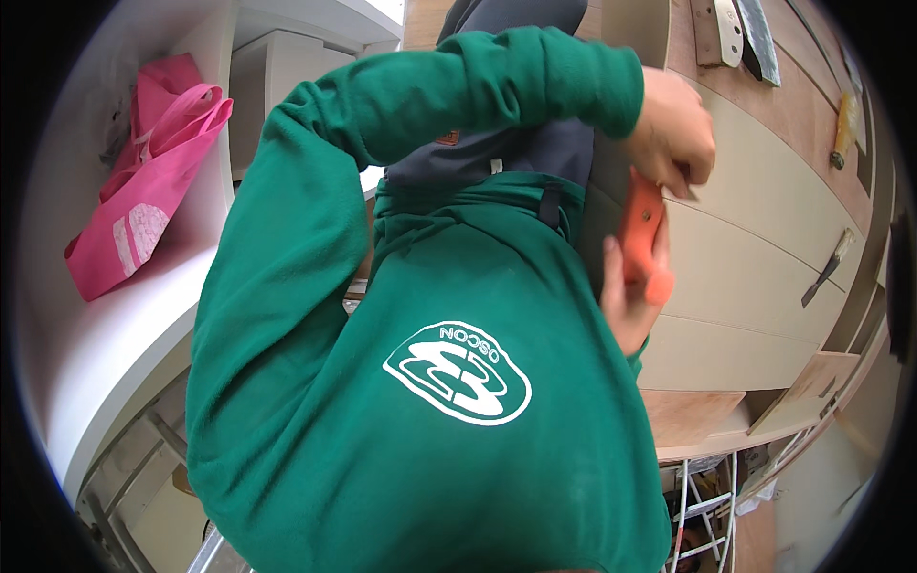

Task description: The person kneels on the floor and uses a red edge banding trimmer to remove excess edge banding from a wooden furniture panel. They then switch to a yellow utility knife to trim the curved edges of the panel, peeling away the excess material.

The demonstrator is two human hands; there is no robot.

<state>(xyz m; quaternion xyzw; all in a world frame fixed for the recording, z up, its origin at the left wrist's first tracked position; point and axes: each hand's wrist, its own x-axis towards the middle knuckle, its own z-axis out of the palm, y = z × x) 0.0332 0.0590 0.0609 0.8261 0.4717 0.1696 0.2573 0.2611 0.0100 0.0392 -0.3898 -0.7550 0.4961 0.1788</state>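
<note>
My left arm, in a green sleeve, reaches across to the right side of the head view. My left hand (674,132) is closed, its fingertips bent down at the upper end of an orange tool (640,222). What those fingers pinch, if anything, is blurred and too small to name. Below it, my right hand (627,304) is wrapped round the tool from underneath, thumb on the near side. The tool has a long body with a small screw and a rounded knob at its lower end; its exact kind does not show.
Beige panels (735,248) lie to the right, bearing a small brush (829,267), a yellow-handled tool (843,131) and flat blades (718,33). On the left, a pink bag (143,210) rests on a white shelf (134,325). A white metal rack (705,506) stands lower right.
</note>
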